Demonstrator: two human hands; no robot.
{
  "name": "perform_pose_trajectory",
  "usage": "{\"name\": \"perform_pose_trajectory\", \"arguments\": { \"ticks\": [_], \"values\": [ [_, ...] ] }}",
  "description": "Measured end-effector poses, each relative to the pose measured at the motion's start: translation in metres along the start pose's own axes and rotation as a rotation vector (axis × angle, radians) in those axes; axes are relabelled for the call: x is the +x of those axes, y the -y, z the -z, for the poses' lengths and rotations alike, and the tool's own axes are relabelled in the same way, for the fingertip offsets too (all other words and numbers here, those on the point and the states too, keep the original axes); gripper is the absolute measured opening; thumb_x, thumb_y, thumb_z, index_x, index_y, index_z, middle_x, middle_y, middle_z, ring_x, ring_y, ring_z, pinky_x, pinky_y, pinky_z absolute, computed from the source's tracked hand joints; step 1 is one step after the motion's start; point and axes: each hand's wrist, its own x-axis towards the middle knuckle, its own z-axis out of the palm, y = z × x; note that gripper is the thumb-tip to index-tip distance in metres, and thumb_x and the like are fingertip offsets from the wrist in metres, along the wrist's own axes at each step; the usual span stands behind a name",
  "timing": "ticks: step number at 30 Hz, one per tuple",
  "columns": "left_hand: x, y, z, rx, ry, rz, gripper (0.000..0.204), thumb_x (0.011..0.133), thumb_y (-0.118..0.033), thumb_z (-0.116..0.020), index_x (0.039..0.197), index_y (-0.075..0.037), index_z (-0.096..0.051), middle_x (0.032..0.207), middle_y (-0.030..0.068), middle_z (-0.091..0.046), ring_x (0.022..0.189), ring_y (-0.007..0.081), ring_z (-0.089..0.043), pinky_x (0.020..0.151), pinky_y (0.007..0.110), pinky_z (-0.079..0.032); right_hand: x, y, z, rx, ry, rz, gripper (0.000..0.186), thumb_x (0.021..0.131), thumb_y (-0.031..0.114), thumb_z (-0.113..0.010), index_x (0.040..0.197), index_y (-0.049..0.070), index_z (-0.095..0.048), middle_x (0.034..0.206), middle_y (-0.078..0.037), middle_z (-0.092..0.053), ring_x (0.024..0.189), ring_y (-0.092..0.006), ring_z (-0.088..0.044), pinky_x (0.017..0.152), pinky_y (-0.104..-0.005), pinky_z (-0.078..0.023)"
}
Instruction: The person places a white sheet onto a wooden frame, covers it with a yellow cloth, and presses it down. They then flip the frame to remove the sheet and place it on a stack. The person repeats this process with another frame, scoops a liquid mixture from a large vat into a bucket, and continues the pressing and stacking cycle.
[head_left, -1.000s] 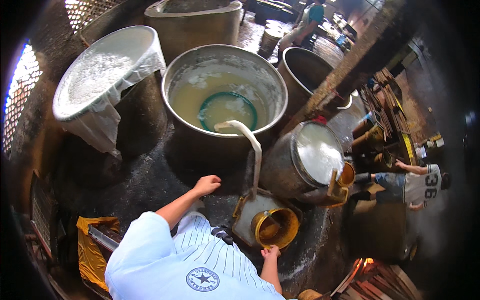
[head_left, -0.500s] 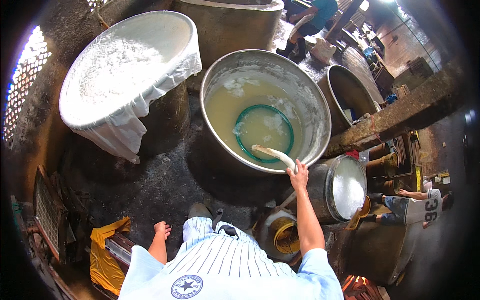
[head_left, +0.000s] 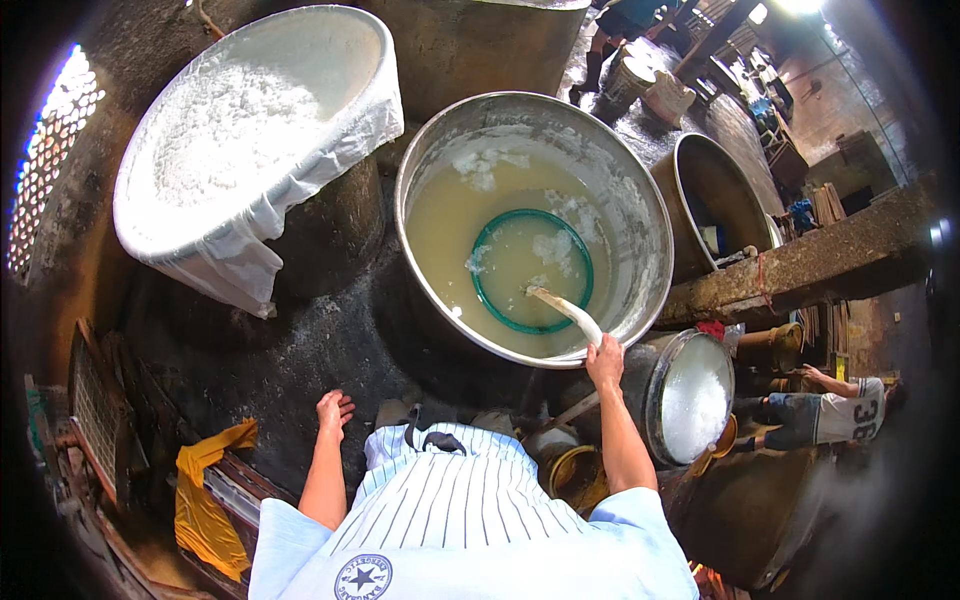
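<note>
My right hand (head_left: 604, 366) is closed round a whitish hose (head_left: 580, 318) at the near right rim of a big round metal vat (head_left: 412, 262). The hose bends over the rim, and its end points down at the cloudy yellowish liquid (head_left: 440, 232). White foam patches float on that liquid. A green ring (head_left: 478, 280), like the rim of a basket or sieve, sits in it around the hose's end. My left hand (head_left: 334, 412) hangs in the air short of the vat, holding nothing, its fingers apart and loosely bent.
To the left, a wide tub lined with white cloth (head_left: 262, 262) holds white, lumpy stuff (head_left: 225, 125). A drum with a white top (head_left: 695, 385) and a yellow bucket (head_left: 577, 475) stand right of me. A beam (head_left: 800, 262) crosses behind. One co-worker (head_left: 845, 408) is at the right, another at the top.
The hose's end has shifted a little right and lower. My left hand has come forward and its fingers have loosened. The far co-worker has moved mostly out of view, uncovering a pale bucket.
</note>
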Motion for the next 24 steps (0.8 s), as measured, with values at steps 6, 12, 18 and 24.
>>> {"name": "perform_pose_trajectory", "arguments": {
  "ticks": [6,12,18,24],
  "values": [
    [-0.03,0.036,-0.016,0.039,-0.086,0.034,0.028,0.084,-0.023,-0.053,0.11,-0.012,-0.055,0.094,0.0083,-0.061,0.078,0.0235,-0.061,0.07,0.041,-0.047,0.026,-0.04,-0.001,0.105,-0.006,0.061,0.031,0.077,0.026,-0.065,0.098,0.003,-0.06,0.091,-0.017,-0.062,0.087,-0.0373,-0.058,0.075,-0.0466,-0.045],
    [-0.069,0.069,-0.025,0.03,-0.191,0.092,0.026,0.086,-0.023,-0.051,0.109,-0.013,-0.056,0.09,0.0057,-0.062,0.072,0.0192,-0.061,0.063,0.036,-0.046,0.055,-0.047,-0.01,0.249,0.019,0.076,0.033,0.078,0.027,-0.065,0.099,0.003,-0.059,0.091,-0.018,-0.06,0.087,-0.038,-0.057,0.075,-0.047,-0.045],
    [-0.093,0.087,-0.014,-0.049,-0.236,0.066,0.025,0.086,-0.026,-0.054,0.108,-0.013,-0.056,0.088,0.0038,-0.062,0.069,0.0165,-0.061,0.058,0.031,-0.046,0.078,-0.052,-0.019,0.432,-0.053,0.021,0.035,0.074,0.024,-0.069,0.1,0.001,-0.063,0.092,-0.02,-0.063,0.087,-0.0371,-0.06,0.077,-0.043,-0.046],
    [-0.111,0.108,0.004,-0.155,-0.309,0.077,0.024,0.087,-0.025,-0.055,0.107,-0.014,-0.057,0.084,0.0022,-0.062,0.065,0.0159,-0.061,0.055,0.03,-0.045,0.077,-0.041,-0.017,0.385,-0.05,-0.03,0.036,0.073,0.026,-0.07,0.099,0.002,-0.065,0.086,-0.017,-0.066,0.081,-0.032,-0.064,0.074,-0.0394,-0.048]
  ]
}}
